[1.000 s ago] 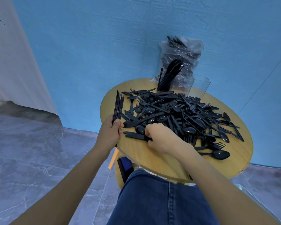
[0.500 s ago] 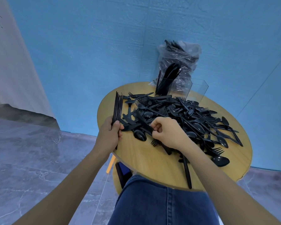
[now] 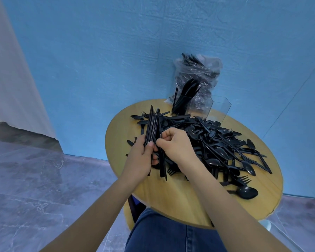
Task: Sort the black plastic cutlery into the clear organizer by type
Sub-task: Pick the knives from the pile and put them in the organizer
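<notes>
A heap of black plastic forks, spoons and knives (image 3: 215,142) covers the round wooden table (image 3: 182,199). My left hand (image 3: 140,159) grips an upright bundle of black knives (image 3: 153,124) over the table's left side. My right hand (image 3: 176,146) pinches one more black knife (image 3: 162,165) and holds it against that bundle. The clear organizer (image 3: 218,106) stands at the table's far edge, with black cutlery upright in its left compartment (image 3: 184,99).
A clear plastic bag (image 3: 198,77) stuffed with black cutlery leans on the blue wall behind the organizer. A lone spoon (image 3: 247,192) lies near the table's right front edge. My blue-jeaned knee (image 3: 171,233) is under the near edge. Grey marble floor lies to the left.
My right hand lifted a knife out of the heap and brought it left to the bundle. My left hand moved the bundle in over the table to meet it.
</notes>
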